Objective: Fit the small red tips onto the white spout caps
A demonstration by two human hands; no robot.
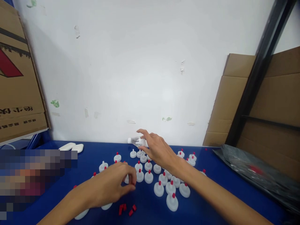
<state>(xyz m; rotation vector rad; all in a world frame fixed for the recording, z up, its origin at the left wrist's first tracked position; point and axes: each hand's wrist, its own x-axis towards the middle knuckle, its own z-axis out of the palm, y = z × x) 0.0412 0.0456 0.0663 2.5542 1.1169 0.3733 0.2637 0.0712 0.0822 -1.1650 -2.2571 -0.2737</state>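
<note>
My left hand (114, 182) is curled low over the table, thumb and forefinger drawn together. A hint of red shows at the fingertips, probably a small red cap. Farther back, my right hand (158, 150) has its thumb and fingers around what looks like a white funnel-shaped piece (141, 142), with its spout to the left. Behind it lies a clear bottle (134, 141) with a white cap. Several white funnel-shaped pieces stand about the hands; many wear red caps, like this one (172, 202). Bare-spouted ones (133, 153) stand near the bottle. Several loose red caps (124, 207) lie in front.
The blue table (199, 206) meets a white wall (150, 72). Two white oval objects (78, 148) lie at the back left, below a cardboard box (21, 84). Grey plastic bags (255, 168) lie at the right, beside cardboard (231, 100) and a dark post (255, 78).
</note>
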